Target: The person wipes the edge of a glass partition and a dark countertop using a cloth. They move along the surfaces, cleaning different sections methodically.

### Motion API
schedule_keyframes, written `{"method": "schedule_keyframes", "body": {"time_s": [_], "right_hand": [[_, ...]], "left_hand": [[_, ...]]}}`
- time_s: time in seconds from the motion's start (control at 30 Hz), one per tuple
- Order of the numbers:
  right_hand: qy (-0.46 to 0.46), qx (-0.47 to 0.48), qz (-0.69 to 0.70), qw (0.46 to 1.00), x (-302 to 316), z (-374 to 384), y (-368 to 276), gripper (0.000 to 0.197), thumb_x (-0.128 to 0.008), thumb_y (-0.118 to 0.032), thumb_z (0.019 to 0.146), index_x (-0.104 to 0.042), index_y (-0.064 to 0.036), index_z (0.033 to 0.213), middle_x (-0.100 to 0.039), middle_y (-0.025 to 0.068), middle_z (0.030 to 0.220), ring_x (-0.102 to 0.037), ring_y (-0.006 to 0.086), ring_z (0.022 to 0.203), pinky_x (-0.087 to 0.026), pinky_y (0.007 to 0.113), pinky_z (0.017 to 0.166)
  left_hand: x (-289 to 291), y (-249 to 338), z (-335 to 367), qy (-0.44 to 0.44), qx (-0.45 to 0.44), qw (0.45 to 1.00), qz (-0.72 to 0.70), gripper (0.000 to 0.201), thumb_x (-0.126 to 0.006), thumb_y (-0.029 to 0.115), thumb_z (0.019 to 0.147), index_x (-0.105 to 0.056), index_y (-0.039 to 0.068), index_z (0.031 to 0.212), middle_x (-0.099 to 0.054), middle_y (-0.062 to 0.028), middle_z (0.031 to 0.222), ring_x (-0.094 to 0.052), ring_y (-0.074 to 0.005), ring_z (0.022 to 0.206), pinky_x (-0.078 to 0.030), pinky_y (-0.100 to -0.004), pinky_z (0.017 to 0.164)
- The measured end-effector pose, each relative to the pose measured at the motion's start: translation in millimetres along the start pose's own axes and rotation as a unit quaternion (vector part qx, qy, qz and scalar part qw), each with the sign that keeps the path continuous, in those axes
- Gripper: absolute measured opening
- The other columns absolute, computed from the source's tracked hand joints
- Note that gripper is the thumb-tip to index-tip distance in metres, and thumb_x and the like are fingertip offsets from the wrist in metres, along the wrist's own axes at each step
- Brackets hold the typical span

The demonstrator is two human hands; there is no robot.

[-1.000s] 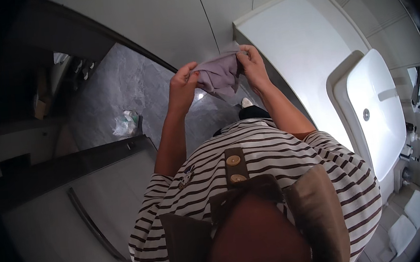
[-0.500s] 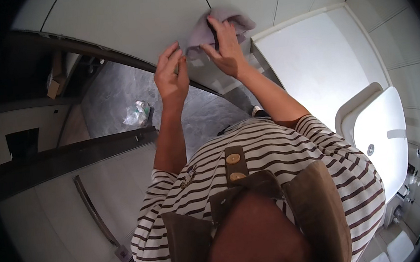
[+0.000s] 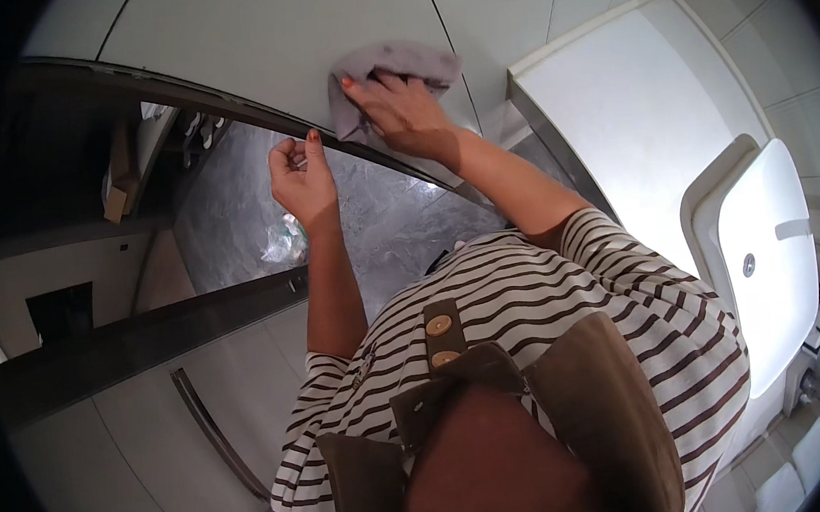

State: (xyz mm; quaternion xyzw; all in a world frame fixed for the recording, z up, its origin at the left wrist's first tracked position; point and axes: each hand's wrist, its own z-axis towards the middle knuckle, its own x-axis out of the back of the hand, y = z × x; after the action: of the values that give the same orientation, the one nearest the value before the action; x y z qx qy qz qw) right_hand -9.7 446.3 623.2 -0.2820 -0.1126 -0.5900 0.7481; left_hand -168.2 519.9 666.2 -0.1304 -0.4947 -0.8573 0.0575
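Observation:
A greyish-mauve cloth [image 3: 352, 90] lies bunched against the pale wall panel, just above the dark edge of the door frame [image 3: 251, 109]. My right hand [image 3: 406, 118] presses it there; the middle fingers are tucked into its folds and partly hidden. To the left, my left hand [image 3: 304, 179] is raised beside the dark frame edge. Its fingers curl in toward the palm, the thumb points up close to the edge, and nothing shows in it. Whether the thumb touches the edge I cannot tell.
At right a white counter [image 3: 601, 93] carries a white basin [image 3: 772, 263]. Beyond the doorway, a crumpled clear plastic bag [image 3: 282, 240] rests on grey marbled floor [image 3: 368, 216]. A pale door with a long dark handle [image 3: 216, 434] stands at lower left.
My right hand and the cloth have moved left and slightly down along the panel. The left hand has dropped a little lower and left, and its fingers have curled in.

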Motion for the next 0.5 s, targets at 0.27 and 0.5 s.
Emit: {"method": "schedule_keyframes", "body": {"time_s": [0.27,0.5], "right_hand": [[0.113,-0.116,-0.001,0.987,2,13,24,0.077,-0.063,-0.029,0.078,-0.031,-0.001,0.142,-0.053,0.0155,0.125,-0.045,0.0378,0.119,-0.038,0.051,0.085],[0.131,-0.202,0.032,0.97,-2,-1,34,0.082,-0.062,-0.02,0.078,-0.019,0.01,0.142,-0.036,0.0298,0.135,-0.032,0.0475,0.127,-0.023,0.053,0.104]], "left_hand": [[6,6,11,-0.036,-0.117,0.991,0.061,0.018,-0.075,0.01,0.081,-0.06,0.0,0.081,-0.055,-0.0034,0.075,-0.051,-0.0121,0.064,-0.045,-0.0266,0.06],[0,29,17,0.027,-0.487,0.859,0.157,0.021,-0.076,-0.001,0.068,-0.059,0.004,0.078,-0.057,-0.0066,0.077,-0.055,-0.0228,0.07,-0.045,-0.0336,0.062]]}}
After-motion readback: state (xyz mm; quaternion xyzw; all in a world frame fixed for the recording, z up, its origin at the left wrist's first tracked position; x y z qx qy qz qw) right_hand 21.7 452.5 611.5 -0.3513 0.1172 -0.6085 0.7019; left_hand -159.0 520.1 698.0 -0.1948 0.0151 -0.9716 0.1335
